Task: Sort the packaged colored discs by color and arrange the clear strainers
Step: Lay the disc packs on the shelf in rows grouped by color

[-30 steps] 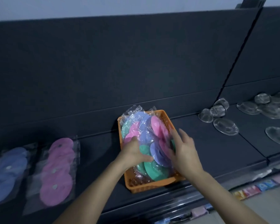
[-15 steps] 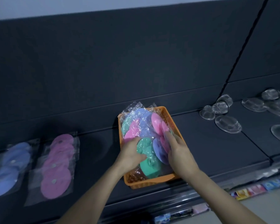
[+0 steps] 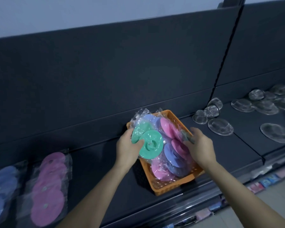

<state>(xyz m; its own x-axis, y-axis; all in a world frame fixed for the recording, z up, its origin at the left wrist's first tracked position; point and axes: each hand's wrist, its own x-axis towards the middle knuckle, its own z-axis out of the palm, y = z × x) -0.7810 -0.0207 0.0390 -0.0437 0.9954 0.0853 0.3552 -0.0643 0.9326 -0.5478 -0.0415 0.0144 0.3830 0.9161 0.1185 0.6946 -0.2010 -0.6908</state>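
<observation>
Left hand (image 3: 128, 145) has lifted green disc pack (image 3: 148, 142) from basket (image 3: 171, 188) middle toward its back-left corner, uncovering pink pack (image 3: 160, 170) beneath. Right hand (image 3: 200, 145) shifted to basket's right rim.

Green disc pack (image 3: 148, 142): lifted over orange basket (image 3: 171, 189), gripped by left hand (image 3: 128, 145). Mixed pink/blue packs (image 3: 171, 145): on edge in basket. Sorted pink pack (image 3: 48, 186), sorted blue pack (image 3: 2, 191): flat, far left. Clear strainers (image 3: 220, 126): scattered right.

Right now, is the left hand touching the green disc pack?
Touching. The head view shows the left hand with fingers and thumb curled round the green disc pack, thumb pressed on the front disc, over the orange basket.
</observation>
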